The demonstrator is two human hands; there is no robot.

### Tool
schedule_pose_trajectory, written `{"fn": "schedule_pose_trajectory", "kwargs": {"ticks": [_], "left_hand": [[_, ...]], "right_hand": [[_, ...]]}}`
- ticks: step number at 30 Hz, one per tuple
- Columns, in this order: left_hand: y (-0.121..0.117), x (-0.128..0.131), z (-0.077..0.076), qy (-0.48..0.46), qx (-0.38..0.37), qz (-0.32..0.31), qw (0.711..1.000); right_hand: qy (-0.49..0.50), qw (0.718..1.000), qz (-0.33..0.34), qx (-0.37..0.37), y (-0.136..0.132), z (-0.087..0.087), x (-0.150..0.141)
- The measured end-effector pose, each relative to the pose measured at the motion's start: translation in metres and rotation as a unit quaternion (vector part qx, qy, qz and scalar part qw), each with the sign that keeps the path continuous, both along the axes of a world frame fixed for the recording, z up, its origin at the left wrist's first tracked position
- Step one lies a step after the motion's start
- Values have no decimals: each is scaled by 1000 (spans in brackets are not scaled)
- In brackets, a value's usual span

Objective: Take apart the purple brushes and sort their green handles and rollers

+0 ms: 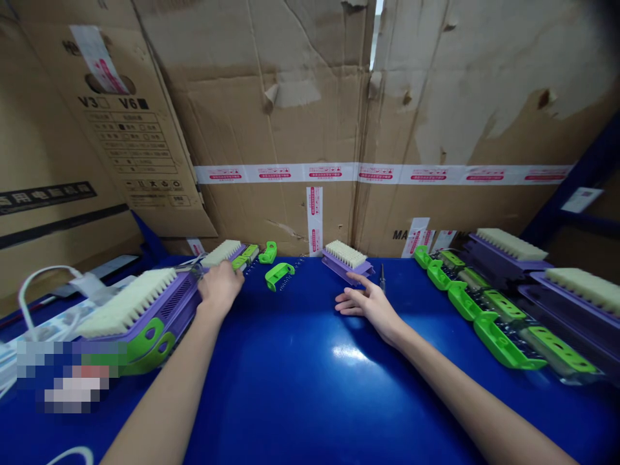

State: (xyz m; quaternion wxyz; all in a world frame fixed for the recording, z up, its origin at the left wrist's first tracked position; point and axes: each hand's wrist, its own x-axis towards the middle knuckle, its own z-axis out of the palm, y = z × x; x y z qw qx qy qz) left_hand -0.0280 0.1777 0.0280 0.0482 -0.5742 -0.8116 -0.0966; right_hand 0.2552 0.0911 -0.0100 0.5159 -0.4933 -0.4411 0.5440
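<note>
My left hand (220, 287) is closed round the near end of a purple brush with cream bristles and a green clip (231, 253) at the back left of the blue table (300, 374). My right hand (368, 303) lies just in front of a small purple brush block (346, 258), fingers loosely curled, thumb and forefinger touching its near edge. A loose green handle piece (278, 274) lies between the two hands, and another green piece (268, 252) sits behind it.
A large purple brush with green handle (130, 313) lies at the left. A row of several green and purple brush assemblies (504, 310) fills the right side. Cardboard boxes (310, 123) wall off the back. A thin dark tool (382, 278) lies by my right hand.
</note>
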Motion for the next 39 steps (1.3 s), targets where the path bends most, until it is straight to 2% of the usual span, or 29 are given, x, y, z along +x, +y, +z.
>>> {"fn": "schedule_pose_trajectory", "kwargs": {"ticks": [12, 19, 23, 27, 31, 35, 39], "left_hand": [[3, -2, -7, 8, 29, 0, 1000], [3, 4, -3, 15, 61, -17, 998], [3, 3, -3, 45, 82, -51, 994], [7, -2, -8, 111, 130, -127, 977], [14, -6, -18, 109, 107, -204, 967], [17, -8, -25, 95, 88, -209, 969], [17, -9, -25, 97, 92, -204, 970]], "right_hand": [[0, 1000, 4, 4, 0, -1, 0], [-1, 1000, 3, 4, 0, -2, 1], [-3, 1000, 4, 2, 0, -1, 0], [-6, 1000, 7, 3, 0, -1, 0], [-1, 1000, 6, 2, 0, 0, 0], [1, 1000, 10, 1, -1, 1, 0], [-5, 1000, 11, 5, 0, 0, 0]]}}
